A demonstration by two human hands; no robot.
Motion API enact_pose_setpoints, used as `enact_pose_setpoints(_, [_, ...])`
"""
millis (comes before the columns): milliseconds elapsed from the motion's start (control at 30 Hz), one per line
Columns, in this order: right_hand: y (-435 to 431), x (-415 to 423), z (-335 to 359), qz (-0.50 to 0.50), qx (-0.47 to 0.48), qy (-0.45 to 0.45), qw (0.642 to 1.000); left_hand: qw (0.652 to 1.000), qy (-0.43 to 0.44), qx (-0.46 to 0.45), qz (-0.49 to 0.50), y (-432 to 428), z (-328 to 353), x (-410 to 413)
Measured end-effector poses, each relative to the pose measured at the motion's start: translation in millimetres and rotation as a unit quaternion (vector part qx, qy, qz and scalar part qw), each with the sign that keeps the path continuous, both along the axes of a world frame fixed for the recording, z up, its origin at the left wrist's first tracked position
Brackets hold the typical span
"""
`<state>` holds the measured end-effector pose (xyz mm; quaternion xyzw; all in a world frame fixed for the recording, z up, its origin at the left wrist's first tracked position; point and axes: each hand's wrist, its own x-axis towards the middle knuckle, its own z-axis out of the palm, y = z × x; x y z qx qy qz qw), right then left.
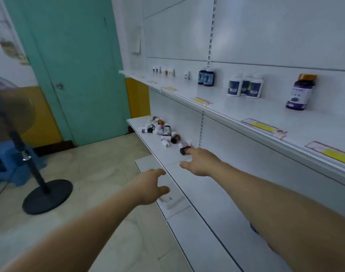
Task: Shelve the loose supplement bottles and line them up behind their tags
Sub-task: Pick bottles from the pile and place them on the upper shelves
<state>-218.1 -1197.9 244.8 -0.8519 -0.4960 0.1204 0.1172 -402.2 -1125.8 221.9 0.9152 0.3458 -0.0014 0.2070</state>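
Observation:
Several loose supplement bottles (163, 132) lie in a heap at the far left end of the lower white shelf (197, 193). My right hand (199, 161) reaches out over that shelf, fingers spread, its fingertips at the nearest small dark-capped bottle (184, 149). My left hand (150, 186) hovers in front of the shelf's front edge with relaxed, spread fingers and holds nothing. On the upper shelf (226, 107) stand dark blue bottles (206, 77), white bottles with dark labels (245, 86) and a purple bottle (302, 94), set back behind yellow tags (263, 126).
A teal door (75, 65) is at the left. A black pedestal fan (20, 146) and a blue stool (7, 161) stand on the tiled floor. Small bottles and boxes (163, 70) sit at the upper shelf's far end. A lower shelf edge (167, 203) juts out below my left hand.

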Motion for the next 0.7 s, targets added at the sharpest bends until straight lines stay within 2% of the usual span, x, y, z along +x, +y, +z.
enact_pose_setpoints(267, [189,99,-79,-0.069,-0.035,0.065,0.995,0.998,0.064,-0.027,-0.004,202,-64,84])
enact_pose_setpoints(567, [382,147,-86,-0.122,-0.044,0.119,0.984,0.994,0.097,-0.032,-0.036,415,-83,142])
enact_pose_setpoints(700, [468,165,-115,-0.155,-0.049,0.126,0.979,0.991,0.103,-0.043,-0.067,522,-106,174])
